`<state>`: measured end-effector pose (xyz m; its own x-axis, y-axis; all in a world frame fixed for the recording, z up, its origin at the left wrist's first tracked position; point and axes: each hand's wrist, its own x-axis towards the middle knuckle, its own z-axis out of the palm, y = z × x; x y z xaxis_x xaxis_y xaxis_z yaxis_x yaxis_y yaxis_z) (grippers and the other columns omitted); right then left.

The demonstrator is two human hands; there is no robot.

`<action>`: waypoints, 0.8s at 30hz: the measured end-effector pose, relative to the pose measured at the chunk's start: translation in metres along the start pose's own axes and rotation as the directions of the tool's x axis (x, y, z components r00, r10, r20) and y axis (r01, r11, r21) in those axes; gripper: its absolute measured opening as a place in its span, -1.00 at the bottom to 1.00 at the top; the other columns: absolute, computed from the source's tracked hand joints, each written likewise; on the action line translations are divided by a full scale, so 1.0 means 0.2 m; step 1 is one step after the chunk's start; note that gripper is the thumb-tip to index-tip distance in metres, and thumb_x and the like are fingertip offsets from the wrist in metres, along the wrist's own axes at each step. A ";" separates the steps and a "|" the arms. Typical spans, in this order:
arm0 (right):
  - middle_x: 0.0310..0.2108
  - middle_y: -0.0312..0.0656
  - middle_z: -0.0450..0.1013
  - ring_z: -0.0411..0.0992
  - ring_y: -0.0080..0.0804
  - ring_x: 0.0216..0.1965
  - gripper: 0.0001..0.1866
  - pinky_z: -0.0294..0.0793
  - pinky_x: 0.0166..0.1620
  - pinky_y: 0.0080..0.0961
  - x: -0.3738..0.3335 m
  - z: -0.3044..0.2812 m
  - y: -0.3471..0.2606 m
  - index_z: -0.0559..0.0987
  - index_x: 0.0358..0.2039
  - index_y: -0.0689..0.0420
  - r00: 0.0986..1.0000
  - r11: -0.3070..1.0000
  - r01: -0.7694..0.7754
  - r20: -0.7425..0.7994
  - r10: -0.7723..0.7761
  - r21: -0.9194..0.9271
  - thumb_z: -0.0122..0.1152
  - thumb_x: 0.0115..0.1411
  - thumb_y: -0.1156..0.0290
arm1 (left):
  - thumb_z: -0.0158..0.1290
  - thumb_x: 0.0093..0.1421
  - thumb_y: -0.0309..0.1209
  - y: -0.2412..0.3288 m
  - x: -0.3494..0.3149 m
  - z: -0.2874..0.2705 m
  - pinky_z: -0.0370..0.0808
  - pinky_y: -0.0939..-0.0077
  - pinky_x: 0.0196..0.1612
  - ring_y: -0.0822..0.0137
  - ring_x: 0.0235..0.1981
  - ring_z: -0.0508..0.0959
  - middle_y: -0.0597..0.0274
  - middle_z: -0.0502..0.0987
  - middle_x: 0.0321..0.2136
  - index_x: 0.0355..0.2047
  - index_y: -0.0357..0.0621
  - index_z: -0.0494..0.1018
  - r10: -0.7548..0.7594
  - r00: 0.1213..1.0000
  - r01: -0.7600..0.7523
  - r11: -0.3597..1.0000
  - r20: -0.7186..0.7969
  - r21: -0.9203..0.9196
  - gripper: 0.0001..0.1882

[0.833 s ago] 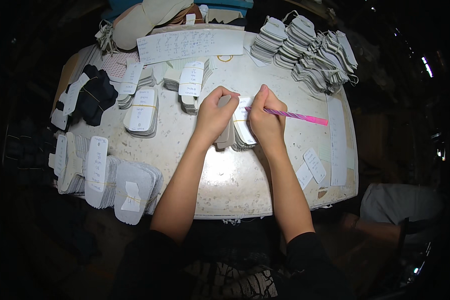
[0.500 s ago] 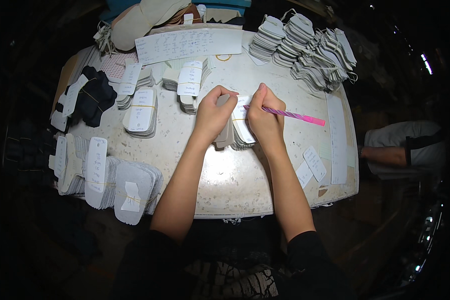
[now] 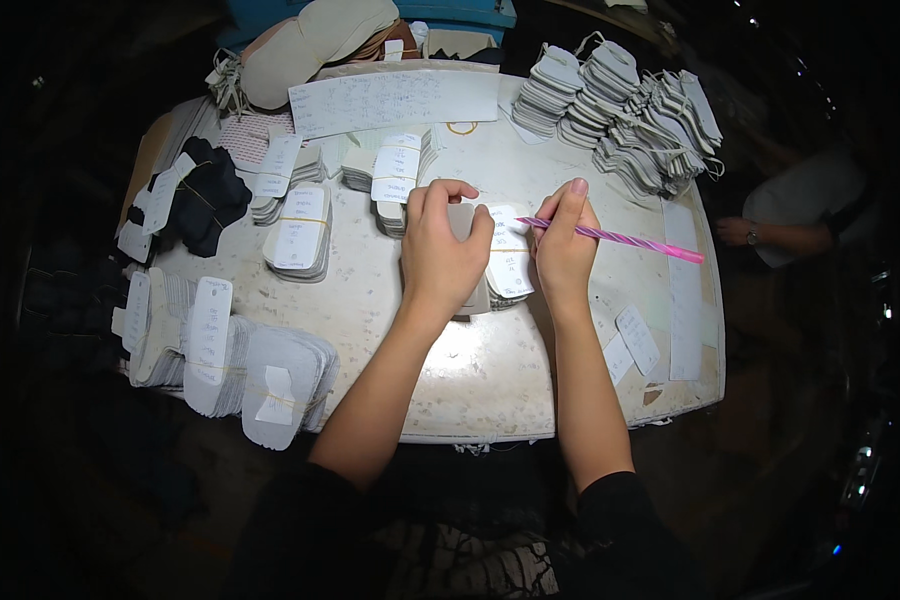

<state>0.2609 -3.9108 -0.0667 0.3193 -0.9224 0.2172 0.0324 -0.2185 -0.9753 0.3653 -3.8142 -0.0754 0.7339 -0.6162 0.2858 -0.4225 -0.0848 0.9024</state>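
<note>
My left hand [image 3: 442, 255] lies on a bundle of grey cut pieces [image 3: 475, 290] in the middle of the pale table [image 3: 480, 370], fingers curled over its top edge. A white paper label [image 3: 510, 262] lies on that bundle. My right hand [image 3: 564, 250] grips a pink striped pen [image 3: 620, 240], its tip on the label and its tail pointing right.
Several banded stacks of grey pieces with labels lie at the left [image 3: 240, 365] and centre back [image 3: 300, 235]. A large fanned heap [image 3: 630, 115] sits back right. A black bundle [image 3: 205, 195] is far left. A long written sheet [image 3: 395, 100] lies at the back. Another person's arm [image 3: 785, 232] is right.
Both hands stay on the centre bundle with only slight shifts. The other person at the right has moved up from the lower right to beside the table's right edge.
</note>
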 end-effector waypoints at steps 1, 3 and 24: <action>-0.64 -0.32 0.34 0.24 -0.62 -0.57 -0.35 0.24 -0.46 -0.53 0.00 -0.01 -0.01 0.39 -0.58 0.15 1.000 1.000 0.020 -0.010 -0.020 -0.005 -0.20 0.59 -0.03 | 0.18 0.22 -0.35 0.01 -0.01 -0.02 0.48 0.19 0.05 0.07 -0.06 0.53 0.07 0.45 -0.13 -0.12 -0.11 0.46 0.060 0.998 -0.062 0.996 -0.030 -0.060 -0.75; -0.60 -0.31 0.35 0.26 -0.61 -0.54 -0.36 0.26 -0.43 -0.54 0.00 -0.02 -0.04 0.45 -0.52 0.18 1.000 1.000 0.012 0.022 -0.012 -0.016 -0.18 0.58 -0.06 | 0.18 0.23 -0.39 0.01 0.01 -0.08 0.47 0.19 0.03 0.07 -0.10 0.53 0.06 0.45 -0.15 -0.15 -0.13 0.44 0.113 0.986 -0.122 0.991 -0.126 -0.062 -0.77; -0.01 0.12 0.50 0.55 0.12 -0.01 -0.30 0.54 -0.05 -0.04 -0.07 -0.07 -0.20 0.28 0.08 0.18 0.966 0.683 0.167 0.258 0.033 -0.711 0.46 -0.02 0.35 | 0.41 0.09 -0.28 -0.18 0.14 -0.17 0.53 0.26 0.10 0.01 0.05 0.63 -0.21 0.65 -0.08 0.01 -0.33 0.53 -0.166 0.944 0.203 0.973 -0.283 0.106 -0.45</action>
<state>0.2415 -3.8933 -0.0297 0.5540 -0.8155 0.1675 -0.5979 -0.5298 -0.6016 0.4196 -3.8021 -0.0882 0.9141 -0.3460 0.2112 -0.3184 -0.2904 0.9024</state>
